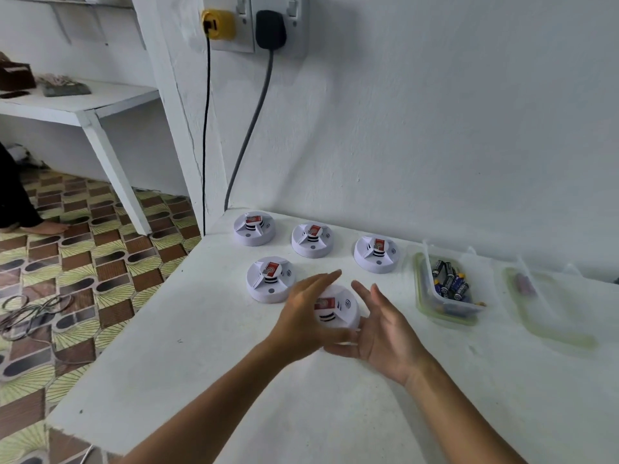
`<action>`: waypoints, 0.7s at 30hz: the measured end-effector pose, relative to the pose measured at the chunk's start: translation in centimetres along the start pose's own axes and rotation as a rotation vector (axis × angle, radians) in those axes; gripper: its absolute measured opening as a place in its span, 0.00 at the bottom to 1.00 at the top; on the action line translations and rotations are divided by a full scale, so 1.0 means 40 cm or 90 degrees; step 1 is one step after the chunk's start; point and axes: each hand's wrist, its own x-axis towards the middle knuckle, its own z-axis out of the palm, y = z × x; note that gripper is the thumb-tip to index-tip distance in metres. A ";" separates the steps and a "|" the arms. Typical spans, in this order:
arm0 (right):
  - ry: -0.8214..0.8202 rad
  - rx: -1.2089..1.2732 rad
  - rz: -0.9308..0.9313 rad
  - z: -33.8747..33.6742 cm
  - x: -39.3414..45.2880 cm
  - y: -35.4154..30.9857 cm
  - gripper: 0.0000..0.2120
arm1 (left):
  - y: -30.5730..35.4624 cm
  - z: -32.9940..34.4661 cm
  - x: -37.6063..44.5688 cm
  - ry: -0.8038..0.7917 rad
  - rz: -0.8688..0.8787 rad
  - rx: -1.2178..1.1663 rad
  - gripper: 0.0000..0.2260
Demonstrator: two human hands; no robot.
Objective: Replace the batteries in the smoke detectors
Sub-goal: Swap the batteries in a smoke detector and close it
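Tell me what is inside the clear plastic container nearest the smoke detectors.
The clear container holds a loose pile of dark cylindrical batteries with blue labels. Their exact count is unclear, since they overlap, and anything beneath the pile is hidden.

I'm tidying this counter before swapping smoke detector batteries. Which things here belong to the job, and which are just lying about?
For the job:
- five smoke detectors, one between the left hand and right hand, four others such as
- tub of batteries

Lying about:
- second clear tub, contents unclear
- yellow plug and black plug in the wall sockets
- clutter on the side shelf
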 end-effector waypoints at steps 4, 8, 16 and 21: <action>0.001 0.028 -0.032 -0.028 0.009 0.019 0.42 | -0.023 -0.008 -0.004 0.076 -0.053 -0.269 0.30; -0.003 0.020 -0.068 -0.057 0.020 0.039 0.40 | -0.086 0.002 -0.034 0.110 -0.106 -0.387 0.28; 0.018 -0.115 -0.125 -0.067 0.021 0.064 0.38 | -0.115 0.004 -0.049 0.070 -0.107 -0.401 0.15; 0.035 -0.189 -0.139 -0.064 0.014 0.078 0.41 | -0.110 0.002 -0.061 0.075 -0.090 -0.387 0.12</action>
